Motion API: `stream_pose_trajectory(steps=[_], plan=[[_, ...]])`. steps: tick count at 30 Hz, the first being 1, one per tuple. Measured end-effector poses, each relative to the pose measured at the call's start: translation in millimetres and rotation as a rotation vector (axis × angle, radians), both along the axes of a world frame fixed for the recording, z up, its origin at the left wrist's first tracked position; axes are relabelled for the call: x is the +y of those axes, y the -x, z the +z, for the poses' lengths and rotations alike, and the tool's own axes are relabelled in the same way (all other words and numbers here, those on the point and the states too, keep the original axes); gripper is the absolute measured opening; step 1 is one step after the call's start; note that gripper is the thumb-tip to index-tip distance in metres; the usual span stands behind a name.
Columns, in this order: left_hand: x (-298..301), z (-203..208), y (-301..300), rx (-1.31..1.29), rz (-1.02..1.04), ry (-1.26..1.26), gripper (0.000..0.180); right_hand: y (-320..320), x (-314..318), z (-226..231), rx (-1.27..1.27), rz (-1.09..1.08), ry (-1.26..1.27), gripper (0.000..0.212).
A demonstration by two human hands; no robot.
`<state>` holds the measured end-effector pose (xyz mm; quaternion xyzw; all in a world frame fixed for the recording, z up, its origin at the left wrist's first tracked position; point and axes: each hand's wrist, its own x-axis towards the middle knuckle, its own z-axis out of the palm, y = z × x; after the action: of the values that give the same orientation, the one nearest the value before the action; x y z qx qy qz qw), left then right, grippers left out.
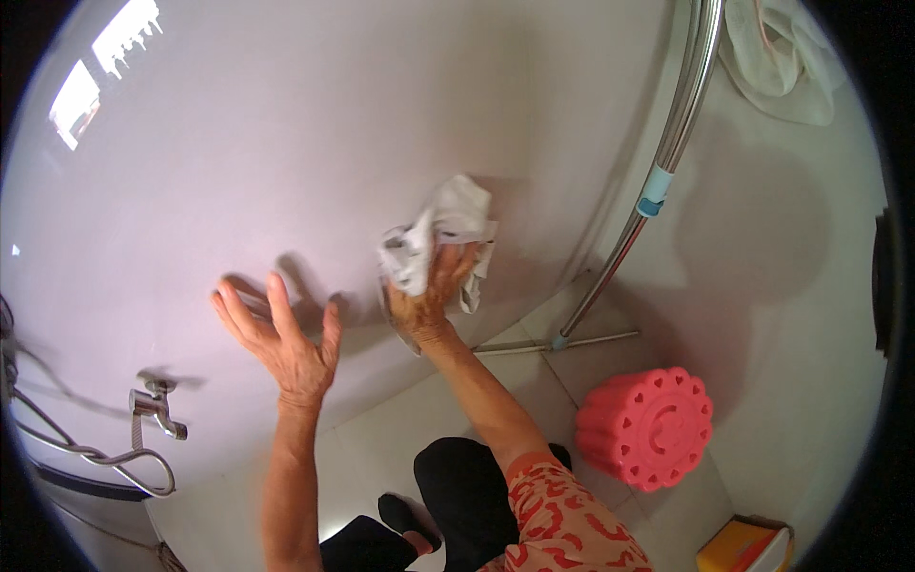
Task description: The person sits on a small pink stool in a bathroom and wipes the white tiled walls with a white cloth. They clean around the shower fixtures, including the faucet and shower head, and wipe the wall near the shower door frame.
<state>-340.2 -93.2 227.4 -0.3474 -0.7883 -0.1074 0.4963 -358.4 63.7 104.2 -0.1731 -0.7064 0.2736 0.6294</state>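
Note:
My right hand [434, 286] presses a crumpled whitish cloth [456, 212] with grey marks against the pale, glossy wall [315, 124]. Its fingers are partly covered by the folds. To the left, my left hand [291, 343] is at the same wall with its fingers spread and nothing in it. A shadow falls beside those fingers; whether the tips touch the surface I cannot tell.
A chrome tap [157, 405] juts from the wall at left, near a looped metal hose [105, 458]. Toward the right stand metal poles [672, 133], a pink stool [648, 429] and a yellow box [743, 545]. A white mesh bag [786, 71] hangs at upper right.

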Motion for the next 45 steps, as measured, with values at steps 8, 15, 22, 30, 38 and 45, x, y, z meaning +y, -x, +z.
stream_pose_trajectory(steps=[8,15,22,30,38,45], plan=[[-42.8,-63.4,-35.3,-0.313,0.156,-0.19,0.098,-7.3,33.1,8.3,0.105,0.015,-0.417,0.035],[-46.4,-67.7,-32.3,-0.344,0.226,-0.089,0.112,-6.4,109.3,-44.2,-0.116,-0.078,0.038,0.058],[-48.6,-71.4,-26.7,-0.287,0.208,-0.082,0.116,-18.0,138.9,8.6,0.252,-0.065,0.779,0.05],[-40.9,-72.2,-27.1,-0.287,0.22,-0.109,0.113,-9.3,40.9,64.8,0.059,-0.004,0.123,0.055],[-41.5,-69.5,-34.2,-0.362,0.234,-0.149,0.114,-18.7,52.5,122.9,0.088,0.05,-0.694,0.048],[-37.9,-60.1,-42.4,-0.453,0.299,-0.089,0.116,-26.6,143.4,191.6,0.045,-0.086,-0.492,0.053]])
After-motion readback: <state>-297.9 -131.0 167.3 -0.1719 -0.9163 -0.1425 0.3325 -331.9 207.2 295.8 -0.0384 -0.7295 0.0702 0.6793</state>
